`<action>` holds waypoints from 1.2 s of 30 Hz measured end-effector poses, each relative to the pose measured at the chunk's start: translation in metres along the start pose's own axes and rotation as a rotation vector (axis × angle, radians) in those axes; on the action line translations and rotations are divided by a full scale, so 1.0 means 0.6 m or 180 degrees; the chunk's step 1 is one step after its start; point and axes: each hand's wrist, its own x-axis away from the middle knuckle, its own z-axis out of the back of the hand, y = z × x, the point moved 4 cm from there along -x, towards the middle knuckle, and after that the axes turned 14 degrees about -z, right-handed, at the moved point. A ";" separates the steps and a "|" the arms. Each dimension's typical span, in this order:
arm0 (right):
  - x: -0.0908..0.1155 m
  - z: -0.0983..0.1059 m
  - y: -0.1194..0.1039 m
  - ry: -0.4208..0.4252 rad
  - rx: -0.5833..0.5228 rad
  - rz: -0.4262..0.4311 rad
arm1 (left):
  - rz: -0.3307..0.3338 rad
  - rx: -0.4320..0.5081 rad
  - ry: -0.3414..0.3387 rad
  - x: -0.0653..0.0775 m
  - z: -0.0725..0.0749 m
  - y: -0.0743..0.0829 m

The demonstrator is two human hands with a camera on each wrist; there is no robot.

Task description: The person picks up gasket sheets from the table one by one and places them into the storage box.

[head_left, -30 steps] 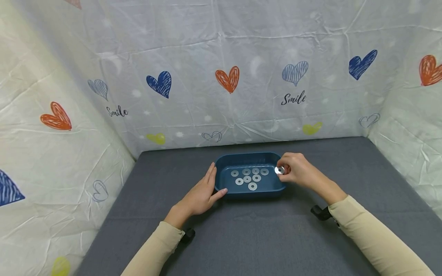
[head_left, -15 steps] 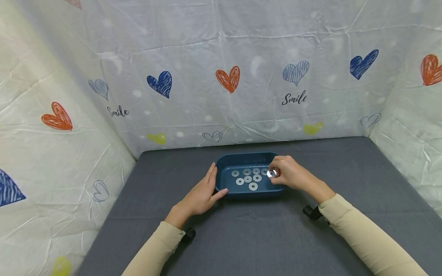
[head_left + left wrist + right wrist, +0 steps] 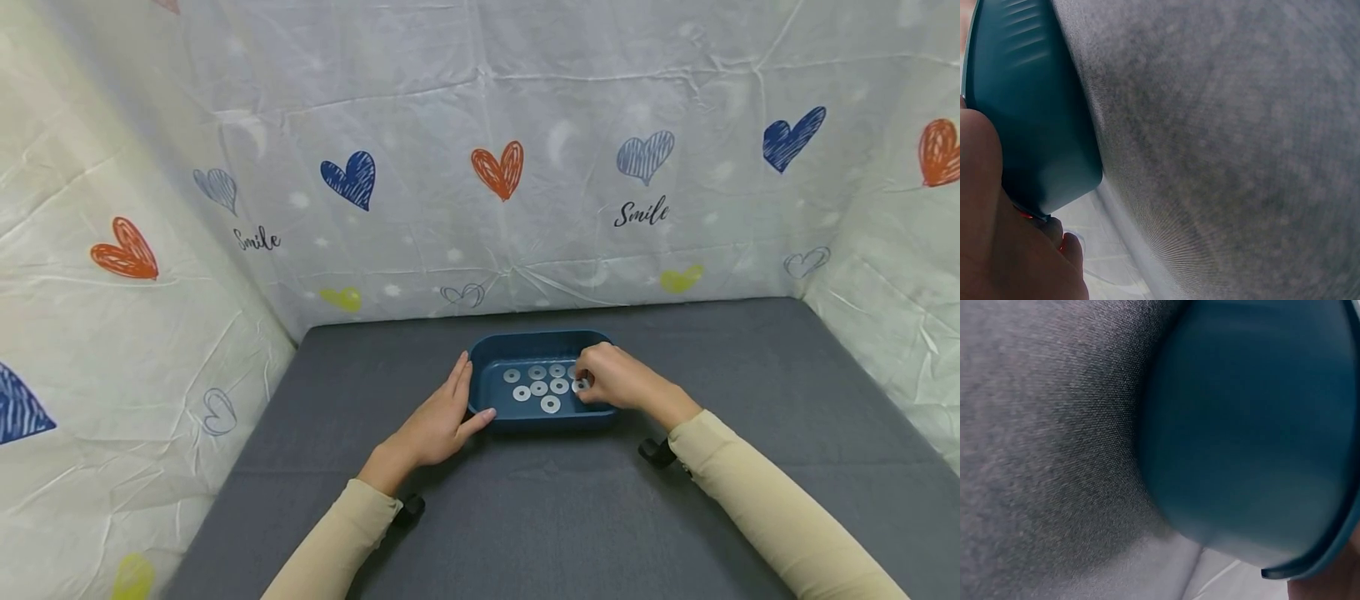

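A blue tray with rounded corners stands on the dark grey cloth, with several flat metal washers lying loosely grouped on its floor. My left hand rests against the tray's left end, its fingers straight along the side and its thumb on the front rim. Over the tray's right part, my right hand pinches a washer between thumb and fingers, low near the floor. Whether this washer touches the floor I cannot tell. Another washer behind it is partly hidden by the fingers. Both wrist views show mainly the tray's outer wall.
Dark grey cloth covers the table around the tray. Behind it and at both sides hang white sheets printed with hearts and the word "Smile". A black strap sits at each wrist.
My right hand has moved left and down from the tray's right rim, bringing the pinched washer close to the other washers. The left hand and the tray have stayed put.
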 end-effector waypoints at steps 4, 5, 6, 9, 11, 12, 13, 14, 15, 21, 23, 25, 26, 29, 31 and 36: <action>-0.010 -0.007 -0.002 -0.0137 0.0081 0.0005 | -0.0007 -0.0008 0.0036 0.000 0.000 -0.002; -0.012 -0.009 -0.002 -0.0167 0.0122 -0.0005 | -0.0020 -0.0004 0.0043 0.000 -0.001 -0.002; -0.013 -0.011 -0.002 -0.0186 0.0164 -0.0009 | -0.0012 -0.0011 0.0025 0.001 -0.002 -0.002; -0.013 -0.015 -0.001 -0.0205 0.0280 -0.0038 | -0.0042 0.0007 0.0040 0.000 -0.004 -0.002; -0.015 -0.016 0.000 -0.0195 0.0320 -0.0046 | -0.0045 -0.0005 0.0029 -0.001 -0.004 -0.003; -0.017 -0.017 0.001 -0.0192 0.0326 -0.0038 | -0.0038 -0.0011 0.0024 -0.001 -0.003 -0.004; -0.018 -0.017 0.001 -0.0190 0.0336 -0.0038 | -0.0035 -0.0013 0.0023 -0.002 -0.003 -0.005; -0.020 -0.017 0.000 -0.0189 0.0347 -0.0042 | -0.0029 -0.0016 0.0015 -0.002 -0.002 -0.006; -0.021 -0.017 0.000 -0.0192 0.0356 -0.0038 | -0.0032 -0.0009 0.0017 -0.002 -0.001 -0.006; -0.025 -0.022 -0.003 -0.0229 0.0456 -0.0041 | -0.0036 -0.0020 0.0025 0.001 -0.003 -0.007; -0.027 -0.023 -0.002 -0.0214 0.0484 -0.0021 | -0.0034 -0.0017 0.0023 0.001 -0.004 -0.008; -0.027 -0.022 0.000 -0.0205 0.0491 -0.0008 | -0.0026 -0.0019 0.0016 -0.001 -0.003 -0.008; -0.027 -0.021 0.000 -0.0206 0.0488 -0.0003 | -0.0016 -0.0026 0.0006 -0.002 -0.003 -0.008; -0.023 -0.016 0.002 -0.0199 0.0414 0.0032 | -0.0011 0.0002 0.0004 -0.004 -0.003 -0.007; -0.015 -0.009 0.003 -0.0182 0.0316 0.0035 | -0.0024 0.0095 0.0024 -0.004 -0.004 -0.006; 0.020 0.030 0.003 0.0181 0.0201 0.0009 | -0.0025 0.0485 0.0124 0.004 -0.001 -0.008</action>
